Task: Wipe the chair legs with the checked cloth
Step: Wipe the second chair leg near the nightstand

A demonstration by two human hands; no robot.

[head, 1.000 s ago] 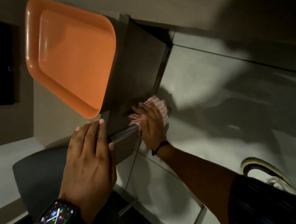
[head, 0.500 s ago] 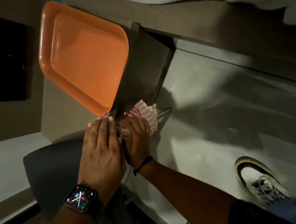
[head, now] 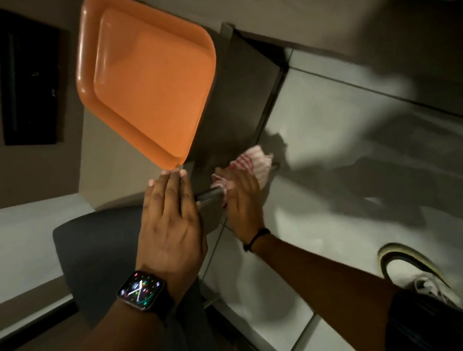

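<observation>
An orange plastic chair [head: 148, 84] fills the upper middle of the head view. A dark chair leg [head: 211, 202] shows as a short stretch between my two hands. My right hand [head: 244, 199] is closed on a red-and-white checked cloth [head: 254, 161], which is bunched against the leg's far part. A dark band sits on that wrist. My left hand [head: 172, 223], wearing a smartwatch, lies flat with straight fingers over the leg's near end, its fingertips just below the orange chair's edge. The leg's ends are hidden by hands and cloth.
A dark grey chair seat [head: 97, 259] lies under my left forearm. The pale tiled floor [head: 335, 151] spreads to the right, with my white shoe [head: 412, 274] at lower right. A black panel [head: 30, 93] is on the brown wall at left.
My right hand slid the cloth up against my left hand half a second ago, then back out along the leg. My left hand stayed flat on the leg.
</observation>
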